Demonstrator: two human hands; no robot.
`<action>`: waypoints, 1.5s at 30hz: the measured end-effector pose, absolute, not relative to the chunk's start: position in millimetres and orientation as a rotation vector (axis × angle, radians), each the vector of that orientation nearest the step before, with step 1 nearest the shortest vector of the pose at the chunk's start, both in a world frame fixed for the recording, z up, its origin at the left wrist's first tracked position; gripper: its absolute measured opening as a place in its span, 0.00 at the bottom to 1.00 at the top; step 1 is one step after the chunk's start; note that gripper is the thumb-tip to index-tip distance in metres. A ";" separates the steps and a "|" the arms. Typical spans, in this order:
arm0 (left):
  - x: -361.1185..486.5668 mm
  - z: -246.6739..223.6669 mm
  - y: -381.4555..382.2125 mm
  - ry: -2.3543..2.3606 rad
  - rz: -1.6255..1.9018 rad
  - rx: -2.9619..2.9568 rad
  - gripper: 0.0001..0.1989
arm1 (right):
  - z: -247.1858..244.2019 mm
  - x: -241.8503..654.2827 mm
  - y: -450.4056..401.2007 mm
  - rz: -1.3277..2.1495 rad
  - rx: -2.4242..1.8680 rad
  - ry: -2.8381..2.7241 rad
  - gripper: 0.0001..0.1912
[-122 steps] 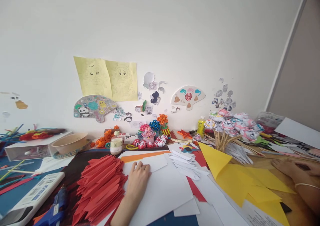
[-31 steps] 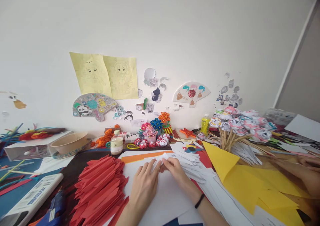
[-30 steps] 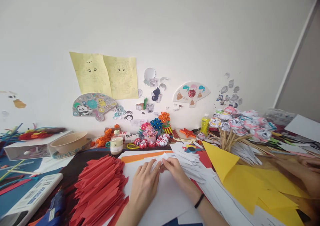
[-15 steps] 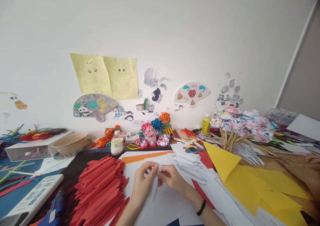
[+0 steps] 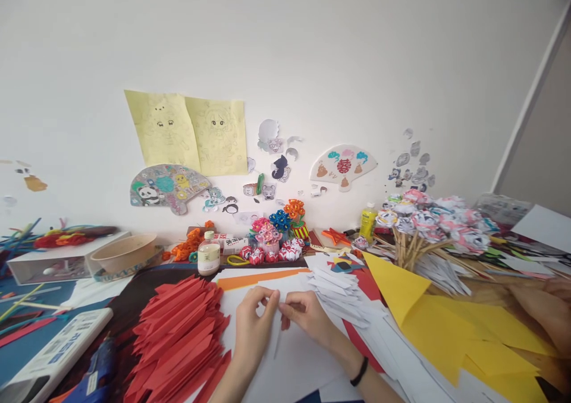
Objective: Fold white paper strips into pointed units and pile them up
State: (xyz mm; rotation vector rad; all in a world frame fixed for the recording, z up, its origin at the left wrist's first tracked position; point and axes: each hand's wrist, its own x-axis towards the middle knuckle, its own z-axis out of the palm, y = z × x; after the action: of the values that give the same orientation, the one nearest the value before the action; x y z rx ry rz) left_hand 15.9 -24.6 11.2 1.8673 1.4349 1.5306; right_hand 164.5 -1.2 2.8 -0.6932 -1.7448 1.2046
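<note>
I have the left hand [image 5: 252, 326] and right hand [image 5: 308, 317] over white sheets [image 5: 294, 364], fingers pinched narrow, tips near each other, holding a thin white strip [image 5: 276, 342]; its top is hidden. Left of them I see red papers [image 5: 181, 337]. Beyond the right hand lie white folds [image 5: 339, 293]. Farther back stand a bottle [image 5: 209, 257] and pink flowers [image 5: 266, 234].

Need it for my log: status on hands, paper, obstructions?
Left hand and right hand pinching thin white paper. Seen nearly edge-on over white sheets. Red pile left, white strips right; neither blocking.
</note>
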 end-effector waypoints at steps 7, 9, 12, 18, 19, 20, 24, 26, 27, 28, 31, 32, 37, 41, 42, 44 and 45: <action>17.3 8.3 -25.1 1.506 1.578 1.862 0.18 | 11.4 163.9 -8.1 1.161 -0.707 -1.779 0.24; 17.7 8.2 -25.7 1.505 1.593 1.867 0.18 | 12.4 163.7 -9.1 1.151 -0.703 -1.785 0.24; 17.8 8.1 -26.0 1.509 1.596 1.865 0.18 | 9.8 162.9 -7.5 1.145 -0.710 -1.762 0.22; 17.0 9.4 -25.7 1.495 1.561 1.866 0.19 | -1.2 161.1 0.4 1.192 -0.740 -1.649 0.18; 17.1 9.4 -25.7 1.499 1.564 1.868 0.19 | -2.0 161.0 0.9 1.196 -0.738 -1.645 0.18; 17.2 9.2 -25.7 1.503 1.569 1.868 0.19 | -2.3 161.1 1.0 1.198 -0.733 -1.646 0.18; 17.9 7.0 -25.7 1.521 1.590 1.864 0.19 | -1.1 161.4 -0.7 1.188 -0.692 -1.664 0.19; 18.2 6.1 -25.7 1.526 1.590 1.866 0.19 | -0.4 161.6 -1.4 1.178 -0.683 -1.673 0.19; 18.3 6.1 -25.8 1.526 1.589 1.866 0.19 | -0.2 161.6 -1.5 1.172 -0.681 -1.679 0.19; 18.4 6.3 -26.0 1.524 1.590 1.862 0.18 | 0.0 161.6 -1.5 1.165 -0.682 -1.684 0.19; 18.5 8.6 -26.4 1.491 1.563 1.813 0.18 | 0.0 161.7 -0.8 1.132 -0.688 -1.696 0.20; 18.4 9.6 -26.6 1.460 1.531 1.786 0.18 | -0.1 161.9 -0.5 1.118 -0.688 -1.698 0.20; 16.8 12.7 -27.7 1.289 1.429 1.716 0.16 | -1.8 163.2 1.6 1.091 -0.689 -1.706 0.20; 15.9 12.1 -28.8 1.276 1.456 1.770 0.16 | -4.8 163.0 2.9 1.148 -0.722 -1.678 0.17; 15.9 11.7 -28.8 1.276 1.460 1.780 0.16 | -5.3 162.8 3.2 1.164 -0.728 -1.667 0.16; 16.0 10.6 -28.2 1.285 1.460 1.779 0.16 | -6.1 162.6 3.5 1.181 -0.724 -1.657 0.15; 16.1 10.0 -27.6 1.291 1.454 1.769 0.16 | -6.2 162.6 3.6 1.179 -0.716 -1.658 0.14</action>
State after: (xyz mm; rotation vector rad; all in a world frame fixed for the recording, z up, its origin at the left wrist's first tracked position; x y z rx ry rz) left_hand 16.1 -27.6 10.0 1.7688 1.2913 1.4538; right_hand 162.6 3.6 -6.2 -0.7155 -1.6583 1.1789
